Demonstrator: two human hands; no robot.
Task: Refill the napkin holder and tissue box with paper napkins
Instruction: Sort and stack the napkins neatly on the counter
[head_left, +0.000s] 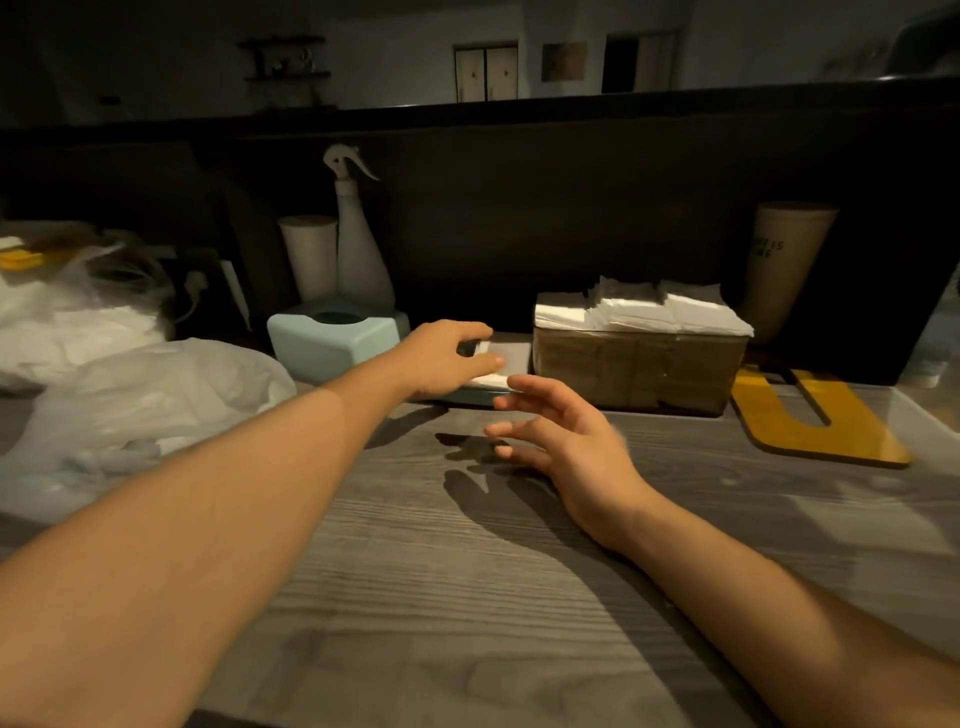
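Left hand (449, 358) grips napkin stack (503, 364) between tissue box (332, 343) and holder (639, 364). Right hand (566, 441) hovers open over surface (467, 597), holding nothing

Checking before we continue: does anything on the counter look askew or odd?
The white paper napkins in the brown woven holder sit in uneven, overfilled stacks. The mint-green tissue box shows no tissue at its opening.

A brown napkin holder (639, 366) stands upright at two o'clock, heaped with white napkins (641, 306). The pale green tissue box (332, 340) sits at eleven o'clock. Between them lies a flat napkin stack (506, 364).
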